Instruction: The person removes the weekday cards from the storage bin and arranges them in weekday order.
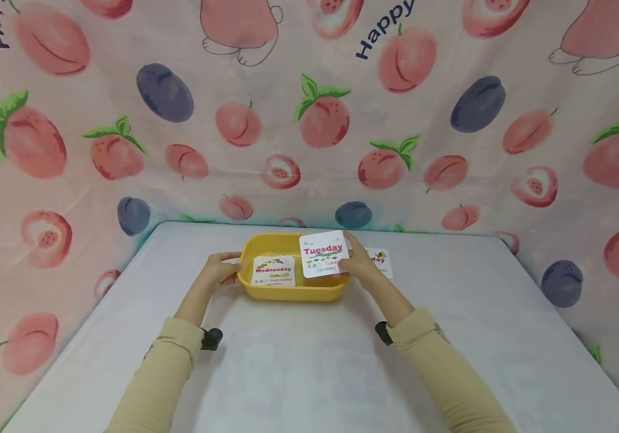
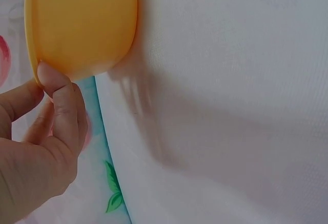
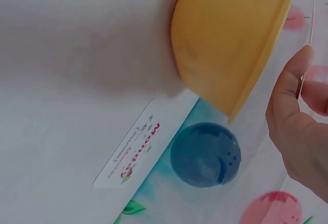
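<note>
A yellow plastic basin (image 1: pixel 293 294) stands near the far edge of the table. Its left rim is pinched between the thumb and fingers of my left hand (image 1: pixel 215 272), which the left wrist view shows close up at the lip (image 2: pixel 51 116). My right hand (image 1: pixel 362 266) pinches a white card printed "Tuesday" (image 1: pixel 319 252) by its right side, held up over the right part of the basin. Inside the basin, on the left, lies a "Wednesday" card (image 1: pixel 273 272). From the right wrist, the Tuesday card (image 3: pixel 313 24) appears nearly edge-on, above rim height.
Just right of the basin a "Monday" card (image 3: pixel 134 149) lies on the table, partly behind my right hand in the head view. A white cloth covers the table (image 1: pixel 298 361). Behind it hangs a peach-printed curtain (image 1: pixel 282 138).
</note>
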Demonstrator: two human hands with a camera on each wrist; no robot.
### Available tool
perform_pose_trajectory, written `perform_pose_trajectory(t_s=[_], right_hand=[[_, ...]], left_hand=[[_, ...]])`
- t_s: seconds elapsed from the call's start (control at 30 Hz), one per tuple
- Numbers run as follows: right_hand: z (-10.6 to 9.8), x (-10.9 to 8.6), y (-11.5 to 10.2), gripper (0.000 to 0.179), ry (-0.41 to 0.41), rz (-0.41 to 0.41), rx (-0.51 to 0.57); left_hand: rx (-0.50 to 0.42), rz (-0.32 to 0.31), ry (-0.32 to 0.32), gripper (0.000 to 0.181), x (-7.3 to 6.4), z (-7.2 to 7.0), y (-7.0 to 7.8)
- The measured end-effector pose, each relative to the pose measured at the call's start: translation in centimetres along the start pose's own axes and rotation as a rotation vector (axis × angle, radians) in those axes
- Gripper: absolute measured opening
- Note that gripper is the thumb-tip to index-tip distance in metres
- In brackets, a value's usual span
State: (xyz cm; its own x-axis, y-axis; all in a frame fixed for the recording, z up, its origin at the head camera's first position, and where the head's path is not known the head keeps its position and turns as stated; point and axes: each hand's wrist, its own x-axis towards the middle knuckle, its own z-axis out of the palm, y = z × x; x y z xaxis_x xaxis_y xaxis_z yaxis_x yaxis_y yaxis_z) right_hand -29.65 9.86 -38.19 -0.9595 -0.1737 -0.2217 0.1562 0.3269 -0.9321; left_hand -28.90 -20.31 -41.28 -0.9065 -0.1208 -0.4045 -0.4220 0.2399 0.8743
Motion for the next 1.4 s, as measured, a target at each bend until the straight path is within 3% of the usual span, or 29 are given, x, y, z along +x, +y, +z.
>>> perform_pose_trajectory(t_s=[0.5, 0.73, 1.1, 1.4], right_hand=[[-3.3, -0.1, 2.1, 0.078, 0.067, 0.031, -0.028], [-4.6, -0.5, 3.1, 0.079, 0.094, -0.014, -0.01], [-7.2, 0.2, 4.4, 0.072, 0.162, 0.019, -0.074], [-9.8, 1.0, 7.3, 0.074, 0.224, 0.022, -0.183]], left_hand=[[-0.008, 0.015, -0.016, 0.048, -0.2, -0.2, -0.1], [-0.011, -0.002, -0.019, 0.048, 0.0, -0.2, -0.2], [-0.025, 0.006, -0.019, 0.048, 0.2, -0.4, -0.1], [-0.021, 0.003, -0.025, 0.048, 0.5, -0.4, -0.3]])
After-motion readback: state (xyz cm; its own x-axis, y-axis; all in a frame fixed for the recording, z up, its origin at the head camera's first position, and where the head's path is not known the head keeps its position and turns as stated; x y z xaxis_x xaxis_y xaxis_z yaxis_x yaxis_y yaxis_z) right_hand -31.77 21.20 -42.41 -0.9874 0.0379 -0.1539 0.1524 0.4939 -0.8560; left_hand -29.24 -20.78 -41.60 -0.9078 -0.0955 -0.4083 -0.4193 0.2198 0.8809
